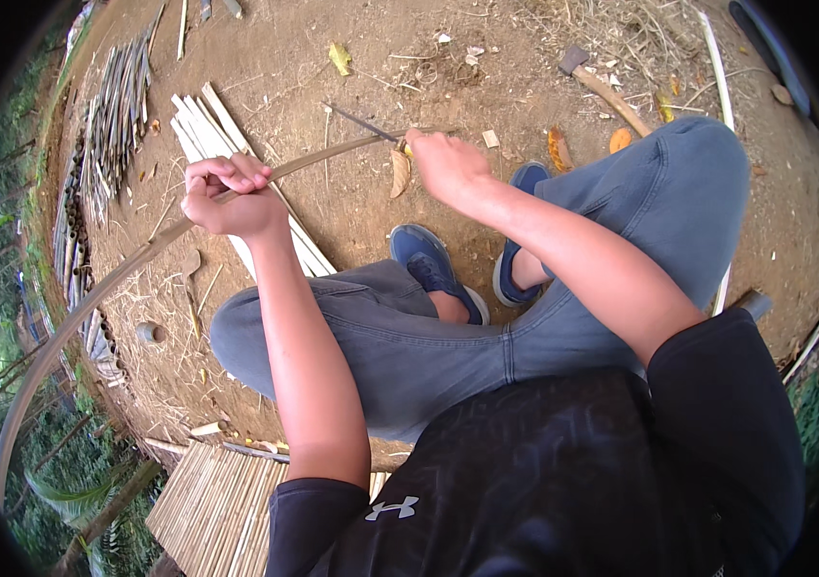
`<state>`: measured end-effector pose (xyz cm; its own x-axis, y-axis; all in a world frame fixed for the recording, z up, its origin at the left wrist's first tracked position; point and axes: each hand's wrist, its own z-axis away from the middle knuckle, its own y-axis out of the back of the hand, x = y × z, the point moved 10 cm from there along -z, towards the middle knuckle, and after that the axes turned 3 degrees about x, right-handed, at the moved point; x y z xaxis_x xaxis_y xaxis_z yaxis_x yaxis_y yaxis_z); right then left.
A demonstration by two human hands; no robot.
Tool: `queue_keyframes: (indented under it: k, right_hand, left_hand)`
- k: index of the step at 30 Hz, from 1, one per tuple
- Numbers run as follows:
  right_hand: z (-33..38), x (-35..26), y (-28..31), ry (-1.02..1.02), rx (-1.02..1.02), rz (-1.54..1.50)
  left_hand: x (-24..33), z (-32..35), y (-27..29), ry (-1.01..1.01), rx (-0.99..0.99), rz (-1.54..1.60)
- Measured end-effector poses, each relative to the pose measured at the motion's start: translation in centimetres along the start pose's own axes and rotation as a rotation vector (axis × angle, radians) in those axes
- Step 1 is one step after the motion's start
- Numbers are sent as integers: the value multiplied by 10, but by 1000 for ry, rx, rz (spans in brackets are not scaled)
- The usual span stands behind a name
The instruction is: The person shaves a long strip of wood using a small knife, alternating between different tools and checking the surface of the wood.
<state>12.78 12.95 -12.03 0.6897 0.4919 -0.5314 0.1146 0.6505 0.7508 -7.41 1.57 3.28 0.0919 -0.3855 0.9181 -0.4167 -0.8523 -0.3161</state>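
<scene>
A long brown strip [119, 274], seemingly split bamboo or cane, bends across the left side from the lower left rim to the middle. My left hand [233, 197] is closed around it, thumb side up, with the strip's far end running on toward my right hand. My right hand [446, 165] is closed on a knife, whose thin dark blade [359, 121] points away to the upper left and crosses near the strip's end. A bit of yellow handle shows at the fingers; the rest is hidden in the hand.
Pale split strips [203, 125] lie beyond my left hand, and a pile of darker sticks [116, 125] lies farther left. A hatchet [607, 91] rests on the dirt at the far right. A slatted bamboo mat [212, 510] is at the lower left. Dry leaves [559, 149] dot the ground.
</scene>
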Motion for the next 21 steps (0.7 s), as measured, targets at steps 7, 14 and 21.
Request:
queue_keyframes:
  k: [7, 14, 21]
  right_hand:
    - [-15, 35, -25, -84, -36, -62]
    - [-15, 23, -18, -50, 27, -3]
    - [-10, 21, -7, -95, -12, -13]
  left_hand:
    - [0, -4, 0, 6, -22, 13]
    - [-4, -6, 14, 42, 136, -25]
    - [-1, -3, 7, 11, 140, -48]
